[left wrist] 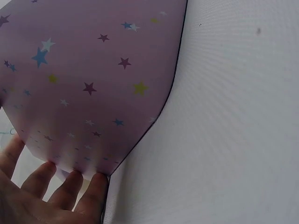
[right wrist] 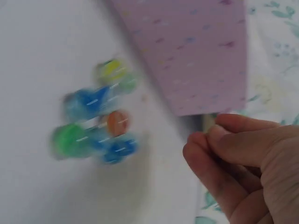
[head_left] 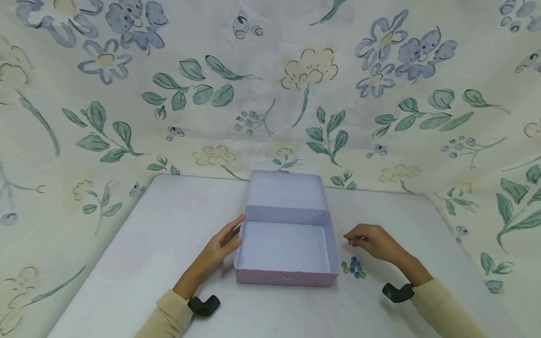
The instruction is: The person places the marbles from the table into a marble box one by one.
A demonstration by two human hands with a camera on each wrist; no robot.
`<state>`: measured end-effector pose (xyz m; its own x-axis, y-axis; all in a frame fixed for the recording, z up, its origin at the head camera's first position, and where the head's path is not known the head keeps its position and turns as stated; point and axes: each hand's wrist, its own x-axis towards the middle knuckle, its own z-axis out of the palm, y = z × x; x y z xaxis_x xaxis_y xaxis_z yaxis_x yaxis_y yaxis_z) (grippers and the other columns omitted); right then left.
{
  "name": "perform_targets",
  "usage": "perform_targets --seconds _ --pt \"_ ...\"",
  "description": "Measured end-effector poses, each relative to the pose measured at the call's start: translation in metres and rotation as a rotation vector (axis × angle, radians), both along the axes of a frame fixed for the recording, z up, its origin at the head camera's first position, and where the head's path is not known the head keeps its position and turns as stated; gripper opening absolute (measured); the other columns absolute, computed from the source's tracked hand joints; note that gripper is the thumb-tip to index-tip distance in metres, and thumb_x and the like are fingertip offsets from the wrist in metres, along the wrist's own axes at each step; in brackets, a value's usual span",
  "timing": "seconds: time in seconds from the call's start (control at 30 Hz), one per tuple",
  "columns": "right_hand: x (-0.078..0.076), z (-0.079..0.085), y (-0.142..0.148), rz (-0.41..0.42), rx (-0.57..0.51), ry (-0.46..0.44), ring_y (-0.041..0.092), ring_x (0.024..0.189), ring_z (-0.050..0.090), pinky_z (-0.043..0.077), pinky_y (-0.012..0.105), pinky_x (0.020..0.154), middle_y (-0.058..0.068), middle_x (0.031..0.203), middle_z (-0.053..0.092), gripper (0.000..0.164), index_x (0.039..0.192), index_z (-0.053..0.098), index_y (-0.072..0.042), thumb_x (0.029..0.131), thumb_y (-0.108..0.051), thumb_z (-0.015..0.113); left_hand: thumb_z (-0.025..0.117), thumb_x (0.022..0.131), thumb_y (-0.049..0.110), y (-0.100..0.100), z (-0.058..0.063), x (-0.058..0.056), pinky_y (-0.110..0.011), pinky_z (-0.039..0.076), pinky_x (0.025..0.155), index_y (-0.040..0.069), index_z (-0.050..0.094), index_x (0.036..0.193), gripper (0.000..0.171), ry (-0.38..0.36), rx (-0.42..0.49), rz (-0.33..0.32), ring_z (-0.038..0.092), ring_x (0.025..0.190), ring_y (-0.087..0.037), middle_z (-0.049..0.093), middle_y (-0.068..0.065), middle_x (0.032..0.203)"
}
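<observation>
An open tin box (head_left: 287, 278), pale lilac inside and pink outside with small stars, sits on the table with its lid tilted back. My left hand (head_left: 223, 240) rests against the box's left side; in the left wrist view its fingertips touch the starry wall (left wrist: 88, 88). To the right of the box, my right hand (head_left: 374, 241) is raised with thumb and fingertips brought together. A small dark spot shows at those fingertips, and I cannot tell whether it is a marble. Below that hand lie several glass marbles (head_left: 353, 267), blue, green, yellow and orange, blurred in the right wrist view.
The white table (head_left: 177, 216) backs onto a hanging cloth (head_left: 270, 94) printed with flowers and leaves. The raised lid (head_left: 287, 190) stands at the box's far side. A dark wrist device (head_left: 398, 292) sits by each sleeve cuff.
</observation>
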<state>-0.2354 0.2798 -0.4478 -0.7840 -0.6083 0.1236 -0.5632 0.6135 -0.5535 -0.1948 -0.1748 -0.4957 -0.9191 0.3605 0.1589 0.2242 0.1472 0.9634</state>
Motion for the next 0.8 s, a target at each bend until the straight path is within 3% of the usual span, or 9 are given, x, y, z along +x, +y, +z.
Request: perform_targets --seconds 0.27,0.4,0.53,0.67,0.8 --pt "-0.008 0.028 -0.009 -0.032 0.009 0.01 0.021 0.097 0.072 0.061 0.031 0.084 0.011 0.106 0.075 0.023 0.111 0.075 -0.005 0.089 0.001 0.07 0.05 0.104 0.022 -0.002 0.0 -0.003 -0.065 0.024 0.118 0.025 0.029 0.158 0.058 0.001 0.006 -0.002 0.02 0.152 -0.044 0.018 -0.006 0.168" --pt "-0.008 0.037 -0.016 -0.025 -0.046 0.052 0.016 0.092 0.072 0.061 0.028 0.081 0.007 0.102 0.075 0.025 0.108 0.076 -0.006 0.087 0.006 0.07 0.05 0.105 0.023 0.0 -0.002 -0.002 -0.064 0.024 0.118 0.025 0.028 0.158 0.058 -0.017 0.012 -0.007 0.019 0.152 -0.043 0.018 -0.006 0.168" --pt "-0.008 0.041 -0.029 0.026 -0.113 0.099 0.011 0.089 0.071 0.061 0.023 0.078 0.009 0.101 0.075 0.026 0.107 0.076 -0.004 0.085 0.008 0.071 0.049 0.105 0.022 0.0 -0.003 0.0 -0.065 0.024 0.117 0.024 0.028 0.158 0.058 -0.03 0.018 -0.008 0.018 0.152 -0.044 0.017 -0.008 0.168" --pt "-0.01 0.044 -0.046 0.083 -0.124 0.146 0.014 0.09 0.071 0.06 0.022 0.079 0.008 0.102 0.075 0.024 0.108 0.076 -0.004 0.086 0.004 0.072 0.049 0.104 0.022 0.001 -0.002 0.0 -0.065 0.024 0.118 0.024 0.028 0.158 0.058 -0.028 0.021 -0.006 0.018 0.152 -0.044 0.017 -0.008 0.168" --pt "-0.013 0.049 -0.064 0.129 -0.12 0.133 0.017 0.092 0.071 0.06 0.024 0.08 0.006 0.104 0.075 0.024 0.107 0.076 -0.007 0.086 0.004 0.072 0.049 0.104 0.021 0.0 0.0 -0.001 -0.065 0.024 0.117 0.022 0.028 0.158 0.058 -0.019 0.013 -0.007 0.019 0.152 -0.045 0.018 -0.009 0.168"
